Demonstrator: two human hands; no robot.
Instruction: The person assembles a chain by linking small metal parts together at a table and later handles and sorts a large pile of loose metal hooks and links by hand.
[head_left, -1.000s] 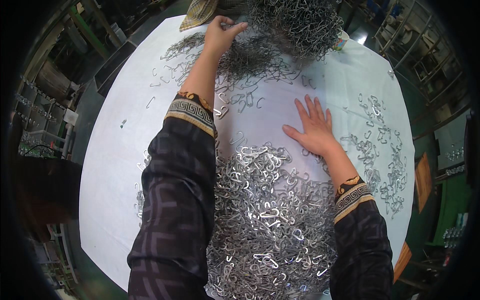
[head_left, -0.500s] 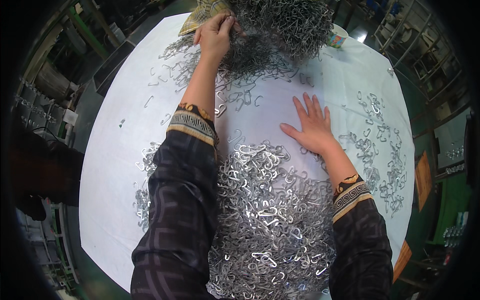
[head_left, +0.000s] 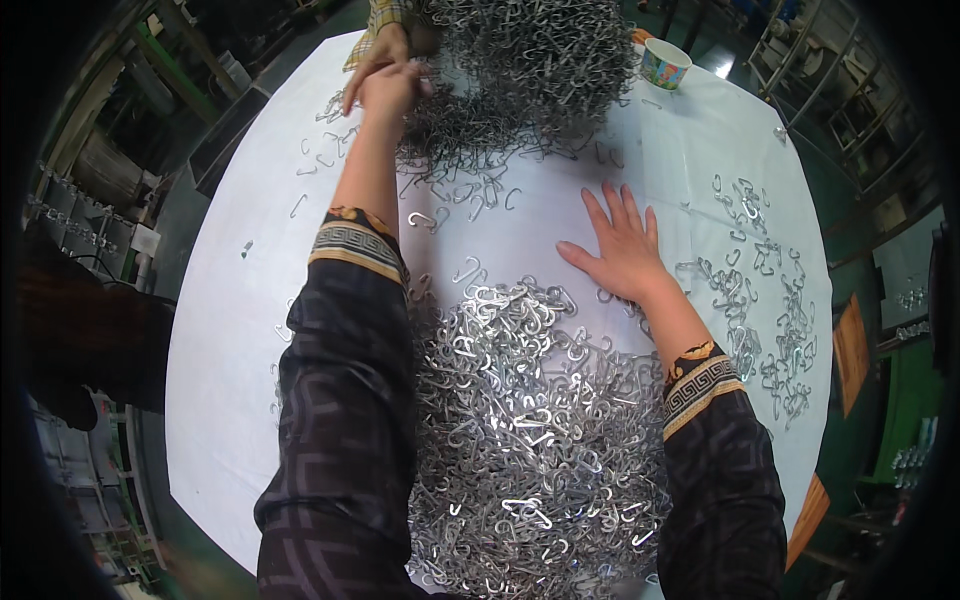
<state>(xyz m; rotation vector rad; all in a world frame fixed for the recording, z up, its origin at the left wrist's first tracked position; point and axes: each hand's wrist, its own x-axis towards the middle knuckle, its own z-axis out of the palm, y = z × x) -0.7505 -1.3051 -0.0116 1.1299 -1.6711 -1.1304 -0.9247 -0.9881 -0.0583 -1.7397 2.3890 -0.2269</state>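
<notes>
My left hand (head_left: 390, 92) reaches to the far side of the table, its fingers curled beside a co-worker's hand (head_left: 385, 52) in a plaid sleeve. What my fingers hold, if anything, is hidden. Next to it lie dull grey metal hooks (head_left: 465, 130), below a tall tangled mass of dark hooks (head_left: 540, 60). My right hand (head_left: 625, 250) rests on the white tabletop, fingers spread, holding nothing. Between my forearms spreads a big pile of shiny S-shaped metal hooks (head_left: 530, 430), reaching toward the near edge.
Loose hooks (head_left: 790, 340) lie scattered along the right side of the white table (head_left: 230, 330). A colourful paper cup (head_left: 665, 65) stands at the far right. A few single hooks (head_left: 420, 218) lie between the pile and the far heap. Metal racks (head_left: 830, 90) stand beyond the table.
My left hand has moved left and slightly nearer. The co-worker's hand now shows clearly beside it. The dark mass of hooks appears further left, and my right hand has stayed in place.
</notes>
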